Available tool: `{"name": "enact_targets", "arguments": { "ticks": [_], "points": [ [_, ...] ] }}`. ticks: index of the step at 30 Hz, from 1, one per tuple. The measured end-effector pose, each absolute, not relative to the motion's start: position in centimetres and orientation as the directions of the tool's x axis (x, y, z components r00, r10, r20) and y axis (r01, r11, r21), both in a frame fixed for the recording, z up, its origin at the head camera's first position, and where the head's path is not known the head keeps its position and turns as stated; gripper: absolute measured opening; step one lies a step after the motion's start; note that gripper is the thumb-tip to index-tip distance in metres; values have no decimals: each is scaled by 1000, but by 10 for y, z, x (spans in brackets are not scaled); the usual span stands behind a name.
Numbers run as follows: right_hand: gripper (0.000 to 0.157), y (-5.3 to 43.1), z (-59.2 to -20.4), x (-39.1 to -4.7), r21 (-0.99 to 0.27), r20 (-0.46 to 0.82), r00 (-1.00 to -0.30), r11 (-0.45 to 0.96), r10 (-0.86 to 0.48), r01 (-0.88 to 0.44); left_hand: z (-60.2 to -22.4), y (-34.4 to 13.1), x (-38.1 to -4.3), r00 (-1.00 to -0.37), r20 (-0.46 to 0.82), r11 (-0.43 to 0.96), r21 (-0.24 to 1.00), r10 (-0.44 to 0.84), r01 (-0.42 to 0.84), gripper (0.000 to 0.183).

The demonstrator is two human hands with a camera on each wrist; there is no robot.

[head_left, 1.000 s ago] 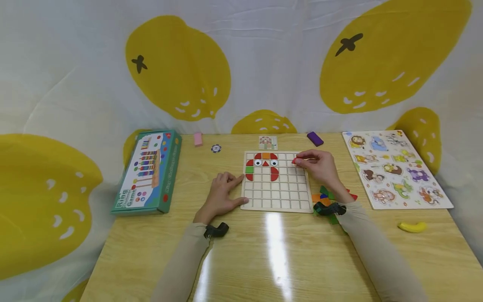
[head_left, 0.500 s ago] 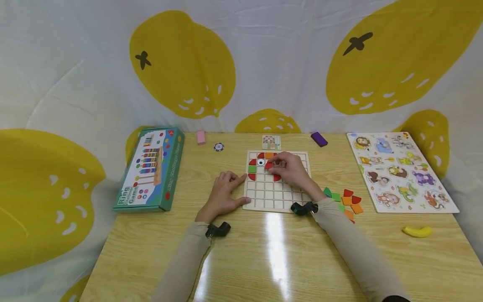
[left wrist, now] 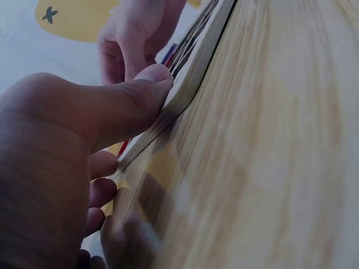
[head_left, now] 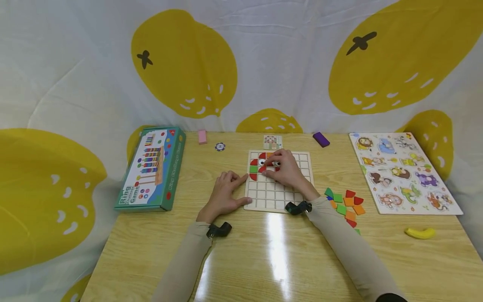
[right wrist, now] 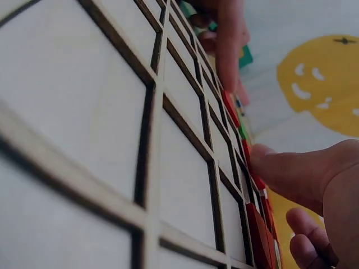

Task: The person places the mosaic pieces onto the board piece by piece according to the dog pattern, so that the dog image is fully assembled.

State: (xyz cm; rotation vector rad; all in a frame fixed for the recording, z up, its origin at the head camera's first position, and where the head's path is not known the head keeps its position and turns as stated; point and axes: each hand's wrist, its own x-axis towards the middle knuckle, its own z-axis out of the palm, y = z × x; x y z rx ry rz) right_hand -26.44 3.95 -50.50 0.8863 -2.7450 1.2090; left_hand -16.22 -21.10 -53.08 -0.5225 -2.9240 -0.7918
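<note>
A wooden grid board (head_left: 266, 196) lies mid-table, with red pieces, an orange one, a green square tile (head_left: 253, 169) and two eye tiles in its upper left cells. My left hand (head_left: 222, 195) rests along the board's left side, thumb at the front corner and index fingertip at the edge. Over the filled cells, my right hand (head_left: 288, 170) pinches a red quarter-circle tile (head_left: 261, 170) just right of the green square. The right wrist view has the right thumb (right wrist: 280, 168) against red at the board's surface. The right hand covers some upper pieces.
Loose red, orange, green and blue tiles (head_left: 349, 201) lie right of the board. A pattern card (head_left: 272, 142) sits behind it. Around stand a ring game box (head_left: 149, 167), pink block (head_left: 202, 136), poker chip (head_left: 220, 146), purple block (head_left: 321, 139), animal puzzle (head_left: 385, 159) and toy banana (head_left: 420, 233).
My right hand has moved left across the board with the red quarter-circle tile, from the right-hand columns to beside the green square. The left hand stays at the board's edge.
</note>
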Motion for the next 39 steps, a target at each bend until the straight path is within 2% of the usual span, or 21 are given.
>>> {"name": "enact_targets", "arguments": {
  "ticks": [7, 13, 19, 28, 34, 39],
  "points": [
    [19, 41, -505, -265, -660, 237, -825, 538, -513, -524, -530, -210, -162, -940, 160, 813, 471, 303, 342, 81],
    [23, 58, -499, -262, -676, 239, -830, 528, -504, -515, -531, -207, -161, -942, 153, 812, 478, 300, 336, 81],
    [25, 126, -478, -252, -657, 174, -859, 594, -481, -465, -530, -206, -160, -943, 146, 810, 484, 299, 332, 82],
    [27, 241, -456, -215, -470, -46, -864, 774, -502, -425, -529, -211, -158, -944, 154, 815, 477, 291, 329, 81],
    [26, 267, -466, -200, -437, -67, -874, 802, -482, -408, -531, -211, -159, -944, 148, 809, 488, 295, 329, 82],
    [15, 269, -470, -198, -461, -71, -892, 807, -447, -368, -530, -209, -159, -944, 156, 803, 497, 291, 330, 82]
  ]
}}
